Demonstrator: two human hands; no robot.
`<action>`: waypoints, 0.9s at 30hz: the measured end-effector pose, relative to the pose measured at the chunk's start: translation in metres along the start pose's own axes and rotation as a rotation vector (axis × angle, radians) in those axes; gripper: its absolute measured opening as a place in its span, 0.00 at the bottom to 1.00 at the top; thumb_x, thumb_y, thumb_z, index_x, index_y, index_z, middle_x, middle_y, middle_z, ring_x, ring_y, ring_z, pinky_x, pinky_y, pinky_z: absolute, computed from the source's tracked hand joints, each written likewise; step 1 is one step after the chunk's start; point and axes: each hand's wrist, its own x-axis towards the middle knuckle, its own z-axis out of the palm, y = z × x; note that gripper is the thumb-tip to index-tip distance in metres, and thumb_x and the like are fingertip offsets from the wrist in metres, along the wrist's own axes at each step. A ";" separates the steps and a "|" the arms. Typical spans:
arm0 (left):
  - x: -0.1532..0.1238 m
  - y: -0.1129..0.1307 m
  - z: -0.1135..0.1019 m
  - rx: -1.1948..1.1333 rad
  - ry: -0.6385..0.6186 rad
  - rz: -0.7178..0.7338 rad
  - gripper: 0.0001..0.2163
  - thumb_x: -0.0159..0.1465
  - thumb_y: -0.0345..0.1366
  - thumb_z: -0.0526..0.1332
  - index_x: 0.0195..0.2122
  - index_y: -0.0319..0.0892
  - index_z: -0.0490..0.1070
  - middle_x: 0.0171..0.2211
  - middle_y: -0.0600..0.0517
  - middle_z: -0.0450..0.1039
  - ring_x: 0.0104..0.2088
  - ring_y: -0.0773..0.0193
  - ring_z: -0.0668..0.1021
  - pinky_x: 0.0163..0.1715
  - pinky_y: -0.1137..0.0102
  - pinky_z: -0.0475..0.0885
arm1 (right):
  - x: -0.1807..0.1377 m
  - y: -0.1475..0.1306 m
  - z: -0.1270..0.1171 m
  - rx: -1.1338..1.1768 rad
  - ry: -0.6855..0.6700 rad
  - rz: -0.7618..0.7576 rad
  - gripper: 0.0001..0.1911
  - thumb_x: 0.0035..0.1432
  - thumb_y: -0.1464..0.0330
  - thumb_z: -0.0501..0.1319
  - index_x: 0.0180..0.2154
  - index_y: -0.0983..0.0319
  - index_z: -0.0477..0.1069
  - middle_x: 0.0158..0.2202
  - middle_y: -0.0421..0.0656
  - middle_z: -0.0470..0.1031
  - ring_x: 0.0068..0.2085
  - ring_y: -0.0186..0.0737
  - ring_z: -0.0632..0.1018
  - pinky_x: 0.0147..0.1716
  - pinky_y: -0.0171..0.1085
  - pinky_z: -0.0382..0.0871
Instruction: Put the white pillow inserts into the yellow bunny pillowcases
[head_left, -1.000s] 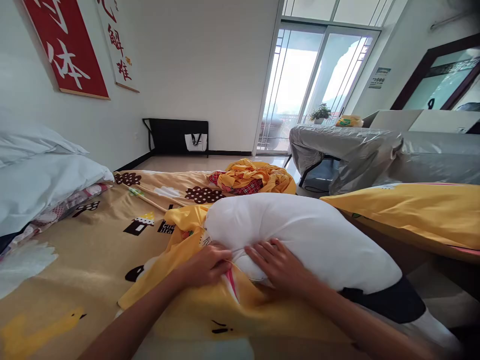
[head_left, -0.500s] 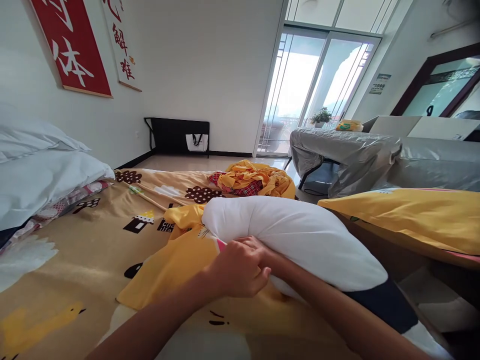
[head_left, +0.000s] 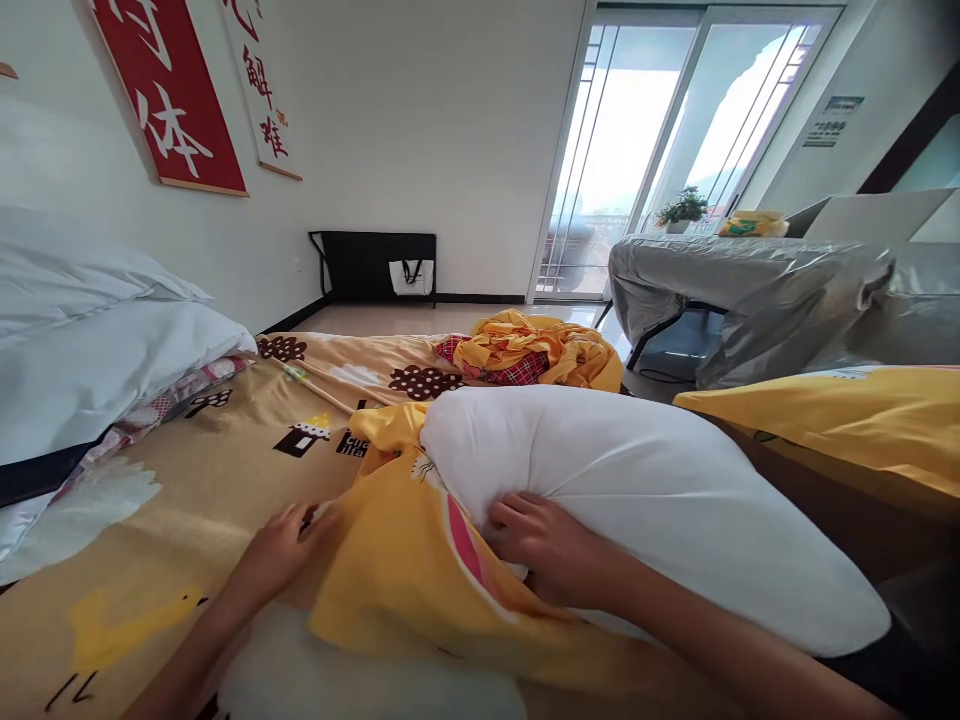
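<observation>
Your right hand (head_left: 544, 545) lies on the near edge of the white pillow (head_left: 637, 490), its fingers (head_left: 517, 510) curled into the soft filling just where the yellow pillowcase (head_left: 409, 555) meets it. They look closed on the pillow's edge, though the cloth hides the fingertips, so the exact grip cannot be told. Your left hand (head_left: 281, 550) is out to the left of the case, fingers half-closed and pinching the case's loose left edge against the bed sheet (head_left: 225, 480).

The pillow lies across the bed just beyond your right fingers, and most of its bulk stretches away to the right, bare and white. Only the near left corner sits against or slightly under the yellow cloth. The case itself is bunched and folded between your two hands, with a pink stripe showing close to your right fingers.

Judging from this, the covering has barely begun: the case mouth is at the pillow's end, but nearly all the pillow is still outside it. What seems left is to draw the cloth along the whole length and then straighten it.

Past your fingers, at the foot of the bed, lies a crumpled heap of yellow and red fabric (head_left: 532, 355). Well to the left of your left hand are stacked white pillows (head_left: 97, 340).
</observation>
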 end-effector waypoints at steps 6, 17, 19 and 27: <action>0.004 0.019 0.014 -0.279 -0.378 -0.073 0.12 0.53 0.46 0.62 0.29 0.41 0.73 0.30 0.51 0.77 0.35 0.52 0.77 0.30 0.69 0.68 | 0.000 -0.008 -0.007 0.056 -0.021 0.017 0.14 0.46 0.75 0.58 0.37 0.60 0.73 0.40 0.45 0.68 0.43 0.43 0.66 0.42 0.40 0.59; -0.015 0.078 0.036 -1.151 -0.436 -0.243 0.22 0.50 0.35 0.69 0.46 0.43 0.67 0.41 0.46 0.78 0.41 0.54 0.80 0.37 0.66 0.74 | 0.046 -0.041 -0.024 0.408 -0.062 0.499 0.12 0.51 0.64 0.59 0.22 0.62 0.62 0.28 0.40 0.67 0.36 0.40 0.69 0.44 0.43 0.59; -0.015 0.079 0.037 -1.222 -0.376 -0.235 0.24 0.49 0.35 0.70 0.47 0.43 0.66 0.41 0.46 0.78 0.40 0.54 0.80 0.37 0.66 0.75 | 0.060 -0.043 -0.029 0.593 -0.092 0.603 0.12 0.49 0.65 0.59 0.20 0.62 0.59 0.23 0.37 0.63 0.30 0.35 0.67 0.36 0.38 0.62; 0.011 0.026 0.010 -1.340 -0.213 -0.410 0.26 0.46 0.38 0.74 0.45 0.40 0.68 0.36 0.44 0.78 0.36 0.52 0.81 0.34 0.63 0.77 | 0.026 0.007 -0.075 1.013 0.029 0.807 0.13 0.45 0.61 0.63 0.25 0.63 0.64 0.21 0.34 0.63 0.22 0.27 0.60 0.20 0.30 0.50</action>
